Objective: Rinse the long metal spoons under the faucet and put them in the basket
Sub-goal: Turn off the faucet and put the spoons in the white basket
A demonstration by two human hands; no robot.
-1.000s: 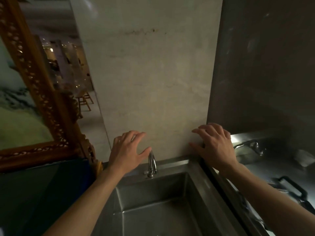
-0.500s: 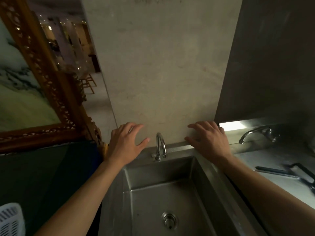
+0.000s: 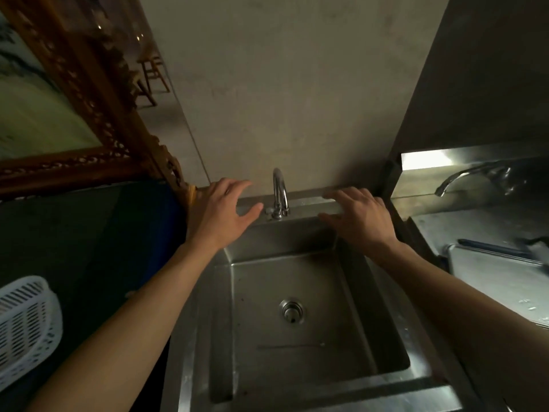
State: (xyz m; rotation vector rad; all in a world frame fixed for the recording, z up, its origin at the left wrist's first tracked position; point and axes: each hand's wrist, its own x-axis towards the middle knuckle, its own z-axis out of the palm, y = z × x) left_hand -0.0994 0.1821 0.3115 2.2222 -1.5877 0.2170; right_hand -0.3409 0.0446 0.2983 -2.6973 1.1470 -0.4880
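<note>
Nearest, at the lower left edge of the frame, the white slotted basket (image 3: 25,325) is sitting on the dark tabletop (image 3: 89,233), well apart from the water. At the lower centre the steel sink (image 3: 368,385) is lying dry-looking, its drain (image 3: 292,311) uncovered; a thin straight streak is showing on the basin floor below the drain, too faint for me to call it a spoon. I am seeing no long metal spoons with certainty anywhere in view; a dark, narrow item is lying on the steel tabletop (image 3: 490,278) at the right edge, but it is blurred and I cannot name it.

Farther up, my left hand (image 3: 221,214) is hovering over the sink's back ledge just left of the faucet (image 3: 279,191), fingers spread, its grip slack and empty. My right hand (image 3: 361,217) is mirroring it just right of the faucet, fingertips over the ledge, its grip likewise loose and holding nothing. No water is running from the spout.

As I judge it, the step in hand is starting the water. To do it well, I am keeping one hand for the small valve at the faucet's base, turning gently for a moderate stream that will not splash, while sending the other to find the spoons, probably to the right.
</note>
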